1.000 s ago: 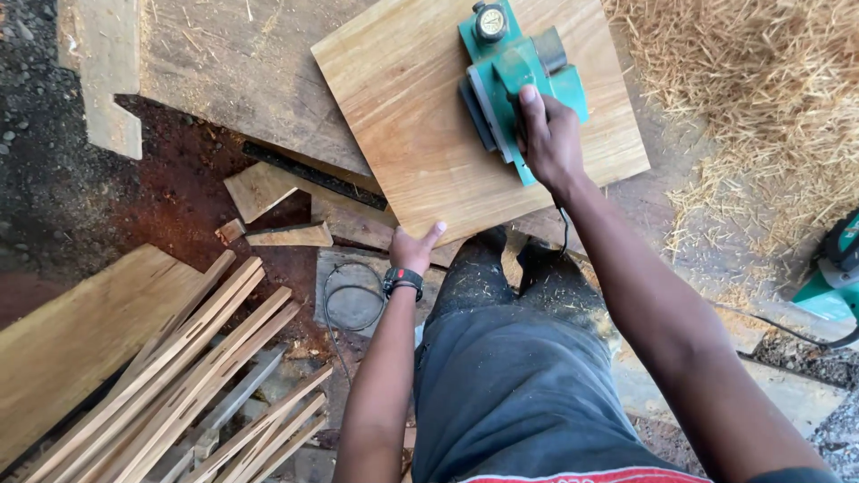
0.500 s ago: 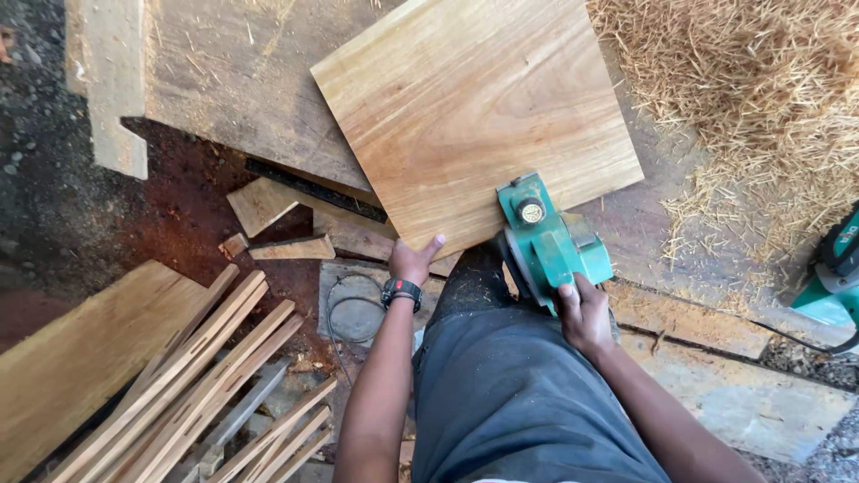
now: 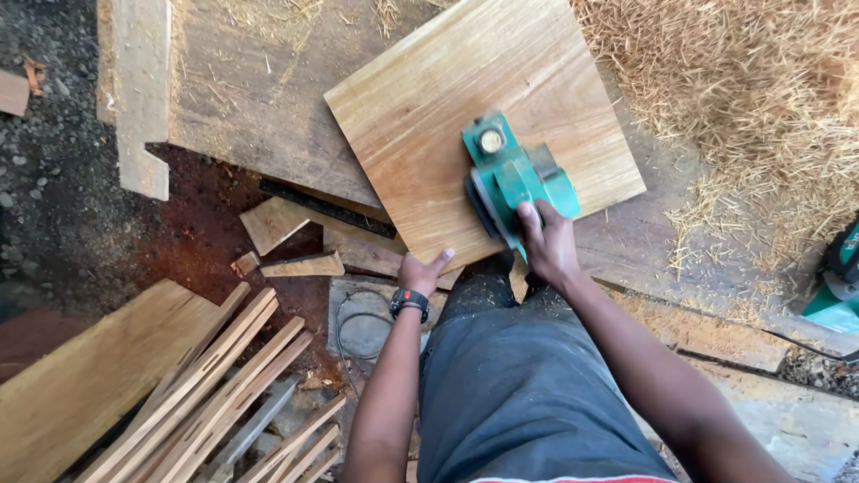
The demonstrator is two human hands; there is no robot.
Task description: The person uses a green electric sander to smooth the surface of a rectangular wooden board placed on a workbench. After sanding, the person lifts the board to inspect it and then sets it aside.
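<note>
Planing gear first: a green electric hand planer [image 3: 508,179] sits on the near right part of a square light wood panel [image 3: 429,134], which rests tilted on a larger weathered board [image 3: 259,89]. The right hand [image 3: 548,243] is wrapped tight around the planer's rear handle. The left hand [image 3: 420,273], a black wristwatch [image 3: 408,302] on its wrist, pinches the panel's near edge, thumb on top. The planer looks heavy and rigid, best held by that handle; the panel is stiff and smooth, likely to slide unless braced. Offcut wedges [image 3: 282,224] and a stack of thin wood strips [image 3: 215,394] lie near left, straw-like shavings [image 3: 761,98] far right, a second green tool [image 3: 837,286] at the right edge.
</note>
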